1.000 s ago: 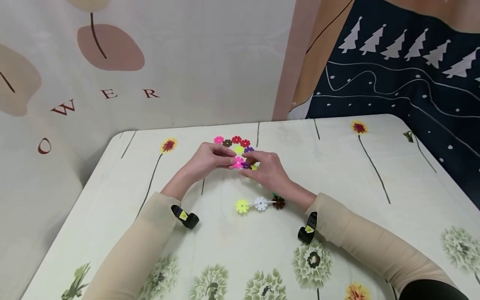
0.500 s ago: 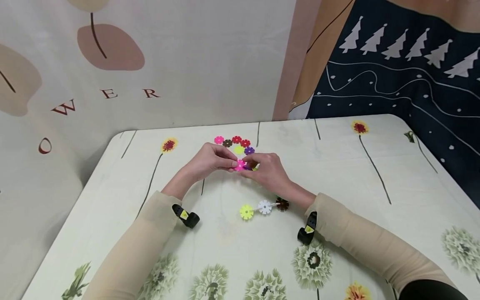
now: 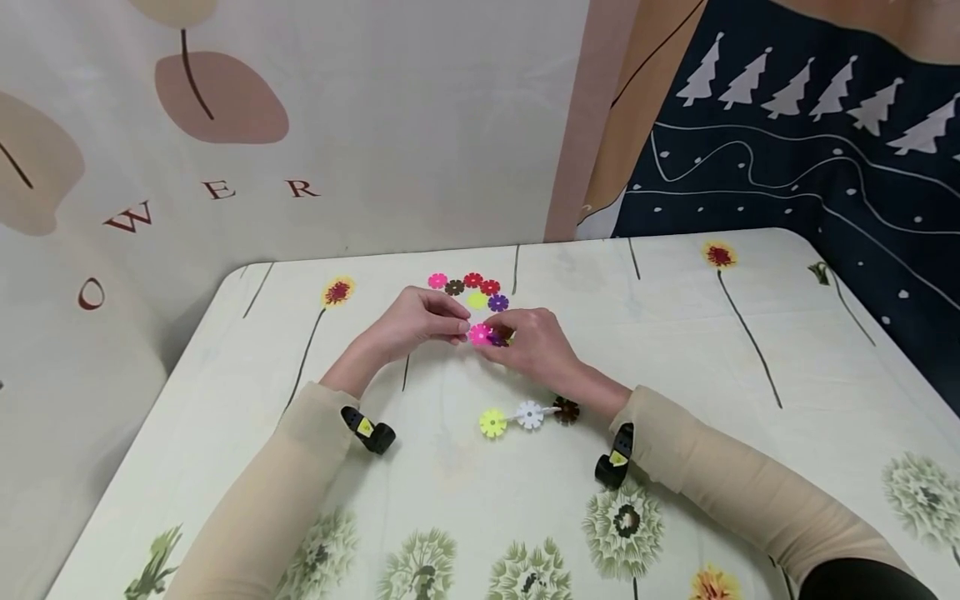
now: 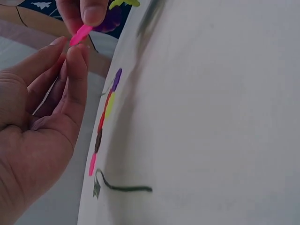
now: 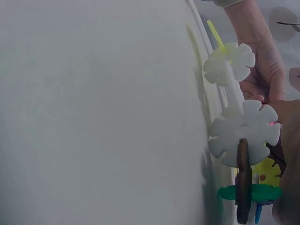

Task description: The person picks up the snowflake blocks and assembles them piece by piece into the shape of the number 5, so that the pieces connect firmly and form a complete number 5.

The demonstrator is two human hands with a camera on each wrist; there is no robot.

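Observation:
My left hand point(image 3: 423, 317) has its thumb and fingertips at the edge of a pink snowflake building disc point(image 3: 480, 334), pinching its rim. Opposite it, my right hand point(image 3: 529, 342) grips the pink disc and a purple disc point(image 3: 497, 339) joined to it; its thumb shows over the pink one in the left wrist view. Below the right hand hangs a linked run of discs: yellow point(image 3: 492, 424), white point(image 3: 529, 415) and brown point(image 3: 566, 410). The right wrist view adds a green disc point(image 5: 267, 192) and another yellow disc point(image 5: 267, 172). The palm hides the other joints.
Loose discs lie flat on the flowered tablecloth beyond the hands: pink point(image 3: 437, 281), brown point(image 3: 454, 287), two red ones point(image 3: 472, 280), yellow point(image 3: 477, 300) and purple point(image 3: 498, 302). Printed curtains stand behind the table's far edge.
The pink disc has shifted slightly down and right with the right hand, and more of it shows past the left fingertips. The hanging discs swung a little down and right, then stayed.

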